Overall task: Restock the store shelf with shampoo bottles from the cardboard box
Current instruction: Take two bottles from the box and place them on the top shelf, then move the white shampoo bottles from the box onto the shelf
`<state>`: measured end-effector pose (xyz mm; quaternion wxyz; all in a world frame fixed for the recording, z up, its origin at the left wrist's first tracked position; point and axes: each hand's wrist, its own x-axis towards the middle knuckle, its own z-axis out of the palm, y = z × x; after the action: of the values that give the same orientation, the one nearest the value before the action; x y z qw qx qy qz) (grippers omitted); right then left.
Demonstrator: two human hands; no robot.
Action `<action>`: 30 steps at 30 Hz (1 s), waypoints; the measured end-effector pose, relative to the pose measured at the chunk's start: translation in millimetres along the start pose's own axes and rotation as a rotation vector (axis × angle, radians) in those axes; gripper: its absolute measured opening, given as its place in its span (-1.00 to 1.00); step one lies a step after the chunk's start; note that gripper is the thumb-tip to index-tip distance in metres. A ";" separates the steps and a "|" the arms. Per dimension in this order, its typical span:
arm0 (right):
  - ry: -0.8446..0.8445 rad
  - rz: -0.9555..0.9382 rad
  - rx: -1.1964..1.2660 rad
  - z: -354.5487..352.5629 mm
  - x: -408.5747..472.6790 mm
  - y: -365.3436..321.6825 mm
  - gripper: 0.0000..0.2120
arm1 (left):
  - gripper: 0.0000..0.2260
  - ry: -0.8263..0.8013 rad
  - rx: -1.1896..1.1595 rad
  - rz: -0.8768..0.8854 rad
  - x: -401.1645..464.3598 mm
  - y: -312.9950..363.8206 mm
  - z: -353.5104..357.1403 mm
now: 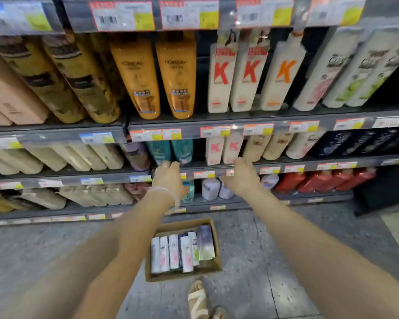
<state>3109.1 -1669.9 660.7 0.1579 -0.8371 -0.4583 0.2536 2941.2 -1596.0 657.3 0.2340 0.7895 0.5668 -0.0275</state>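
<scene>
Reaching hands (pixel 169 178) (pixel 241 174), grips empty

Both hands, left (pixel 168 178) and right (pixel 242 174), reach at the shelf (pixel 217 169) above the cardboard box (pixel 211 229)

Speckled grey floor (pixel 55 261) carries an open cardboard box (pixel 207 270) just before the shelf's (pixel 240 122) bottom edge, beside probably a sandalled foot (pixel 197 300)

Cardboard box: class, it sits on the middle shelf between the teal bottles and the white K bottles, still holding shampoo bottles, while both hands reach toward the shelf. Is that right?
Not quite. The cardboard box sits on the floor below the shelves, near the person's sandalled foot, as the head view shows. It does still hold shampoo bottles, and the left hand and right hand do reach toward the shelf.
</scene>
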 end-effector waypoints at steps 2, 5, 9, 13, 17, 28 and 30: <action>-0.144 0.021 -0.077 49.8 -5.6 18.8 -0.52 | -0.45 -0.100 0.080 -0.092 -6.6 -36.0 36.5; -0.284 0.131 -0.131 124.3 -18.6 43.1 -0.54 | -0.47 -0.254 0.198 -0.184 -15.3 -86.8 94.7; -0.451 0.207 -0.186 214.2 -32.8 68.3 -0.49 | -0.47 -0.340 0.246 -0.269 -23.4 -145.7 159.8; -0.545 0.263 -0.329 289.4 -29.7 85.6 -0.48 | -0.45 -0.456 0.335 -0.301 -12.4 -202.9 211.7; -0.592 0.268 -0.392 367.0 -6.5 93.9 -0.49 | -0.42 -0.541 0.337 -0.309 9.8 -248.6 268.4; -0.553 0.394 -0.301 581.1 36.6 177.9 -0.25 | -0.46 -0.679 0.289 -0.345 61.1 -333.2 482.6; -0.487 0.446 -0.250 603.3 40.6 192.8 -0.21 | -0.46 -0.680 0.228 -0.394 69.4 -336.0 511.5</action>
<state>2916.5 -1718.4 57.9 -0.1192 -0.8444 -0.3157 0.4160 2774.4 -1656.4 67.5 0.3094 0.6324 0.5908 -0.3941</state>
